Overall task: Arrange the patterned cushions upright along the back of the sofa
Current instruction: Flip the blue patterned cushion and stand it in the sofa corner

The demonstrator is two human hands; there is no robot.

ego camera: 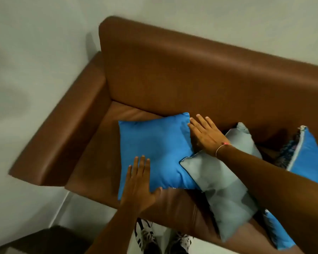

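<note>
A bright blue cushion (154, 149) lies flat on the seat of a brown leather sofa (191, 74). My left hand (139, 182) rests flat on its near left corner, fingers spread. Spread flat too, my right hand (206, 133) touches the blue cushion's far right edge. A grey cushion (226, 191) lies flat beside it, partly under my right forearm. At the right, a blue cushion with a dark patterned face (301, 158) stands on edge. Another blue cushion corner (277, 233) pokes out under the grey one.
The sofa's left armrest (62, 132) borders the seat, and its backrest stands against a pale wall (35, 43). My patterned shoes (145, 237) stand on the light floor at the sofa's front edge. A dark piece of furniture (44, 241) sits at the bottom left.
</note>
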